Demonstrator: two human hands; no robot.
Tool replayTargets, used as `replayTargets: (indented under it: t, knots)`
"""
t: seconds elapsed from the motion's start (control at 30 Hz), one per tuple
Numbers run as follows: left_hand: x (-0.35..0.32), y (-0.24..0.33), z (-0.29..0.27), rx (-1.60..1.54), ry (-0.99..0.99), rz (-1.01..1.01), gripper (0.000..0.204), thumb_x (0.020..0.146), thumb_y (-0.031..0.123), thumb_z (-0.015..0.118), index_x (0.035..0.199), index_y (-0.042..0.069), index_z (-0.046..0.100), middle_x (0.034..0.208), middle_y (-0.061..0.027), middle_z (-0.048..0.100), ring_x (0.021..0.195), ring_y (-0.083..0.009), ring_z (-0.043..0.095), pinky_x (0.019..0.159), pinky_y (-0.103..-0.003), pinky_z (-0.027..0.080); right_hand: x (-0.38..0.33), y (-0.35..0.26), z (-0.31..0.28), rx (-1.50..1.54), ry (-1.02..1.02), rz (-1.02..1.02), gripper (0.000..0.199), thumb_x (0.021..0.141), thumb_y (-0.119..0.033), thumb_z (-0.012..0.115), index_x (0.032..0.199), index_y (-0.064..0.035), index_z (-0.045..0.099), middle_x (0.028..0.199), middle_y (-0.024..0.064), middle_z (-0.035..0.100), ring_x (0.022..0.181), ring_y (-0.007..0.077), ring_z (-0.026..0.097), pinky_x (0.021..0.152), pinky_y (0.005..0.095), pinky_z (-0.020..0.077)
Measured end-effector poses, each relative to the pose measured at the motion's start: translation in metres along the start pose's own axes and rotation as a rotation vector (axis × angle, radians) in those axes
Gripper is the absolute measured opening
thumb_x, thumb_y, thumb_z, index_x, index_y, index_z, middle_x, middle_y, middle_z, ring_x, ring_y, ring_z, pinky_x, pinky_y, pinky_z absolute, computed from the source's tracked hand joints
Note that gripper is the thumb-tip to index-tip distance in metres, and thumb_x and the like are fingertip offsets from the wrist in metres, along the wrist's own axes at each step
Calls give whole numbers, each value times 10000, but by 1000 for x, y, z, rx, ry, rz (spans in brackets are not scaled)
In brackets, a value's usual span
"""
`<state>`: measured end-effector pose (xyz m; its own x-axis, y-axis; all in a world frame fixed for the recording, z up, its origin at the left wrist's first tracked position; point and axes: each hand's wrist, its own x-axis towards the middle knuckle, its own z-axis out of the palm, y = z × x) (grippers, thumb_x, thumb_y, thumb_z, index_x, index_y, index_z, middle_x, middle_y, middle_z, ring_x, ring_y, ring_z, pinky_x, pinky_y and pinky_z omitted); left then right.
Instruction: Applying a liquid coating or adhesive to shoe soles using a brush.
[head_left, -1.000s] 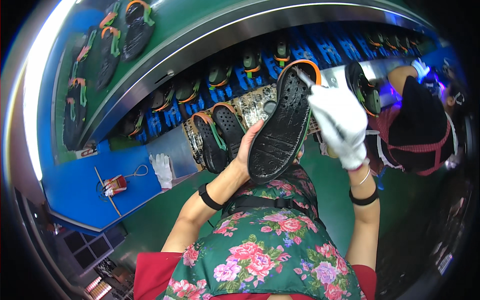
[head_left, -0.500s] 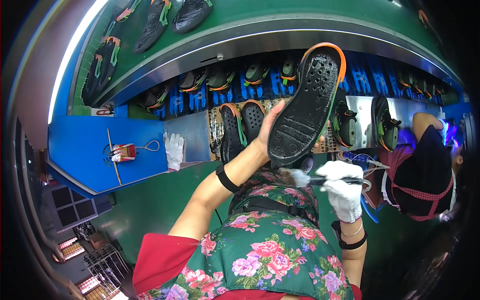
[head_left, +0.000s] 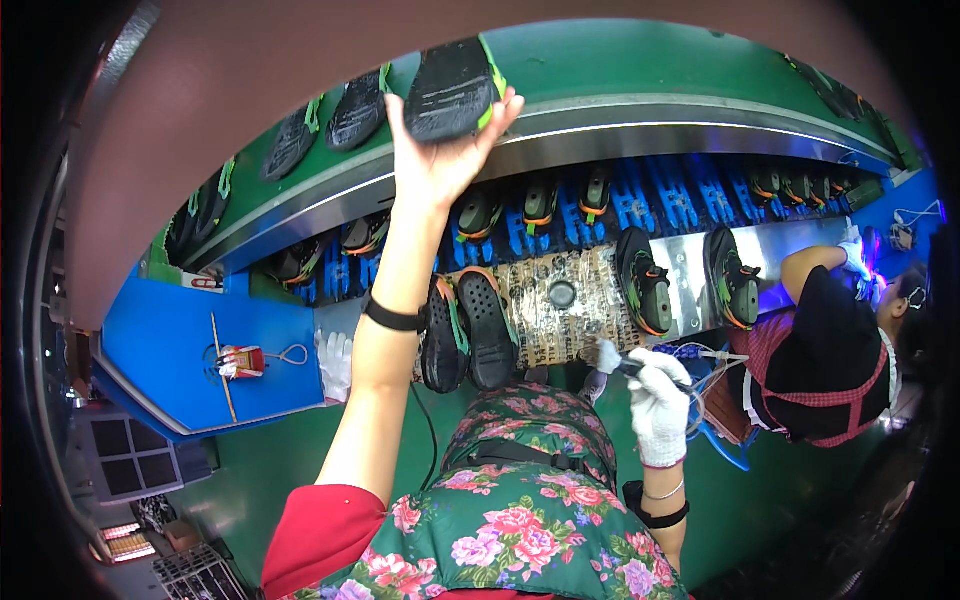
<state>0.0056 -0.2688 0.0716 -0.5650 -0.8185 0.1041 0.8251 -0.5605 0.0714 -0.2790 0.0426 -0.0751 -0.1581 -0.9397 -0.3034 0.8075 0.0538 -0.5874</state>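
My bare left hand is stretched far forward, thumb and fingers around the heel or toe end of a black shoe sole with a green edge. The sole is over the upper green belt, beside other soles; whether it touches the belt I cannot tell. My right hand, in a white knitted glove, is closed around a dark-handled brush with pale bristles, low at the right near my apron. Two black perforated soles with orange rims, a left one and a right one, lie side by side on the bench.
A tape-covered cardboard sheet with a small round dark dish lies ahead. Two shoes stand right of it. Behind runs a line of shoes on blue holders. A co-worker sits at right; a white glove lies left.
My left hand has carried the sole forward and left, from above the bench to the upper belt. My right hand with the brush has dropped slightly and shifted left.
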Motion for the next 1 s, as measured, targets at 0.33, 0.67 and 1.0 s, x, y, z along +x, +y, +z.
replayTargets:
  t: [0.33,0.67,1.0]
  knots:
    - [35,28,-19,-289,221,157,778,1158,446,322,1667,-74,46,1727,-327,140,1567,-460,302,1247,-565,398,2,20,-8,-127,68,-4,235,877,67,713,1109,90,737,1086,206,768,836,234,742,727,281,617]
    - [-190,-5,-188,1558,1001,217,783,988,348,723,1614,4,402,1521,-219,554,1345,-367,599,1129,-426,495,16,27,-13,-60,76,97,231,918,40,713,1148,68,726,1171,193,745,888,209,701,767,270,576]
    - [-271,-27,-283,2182,1346,136,1347,700,383,966,1722,104,134,1448,-316,479,1329,-449,527,1119,-534,448,27,29,-1,-136,53,96,288,895,62,725,1183,80,742,1135,183,775,794,159,719,716,249,583]
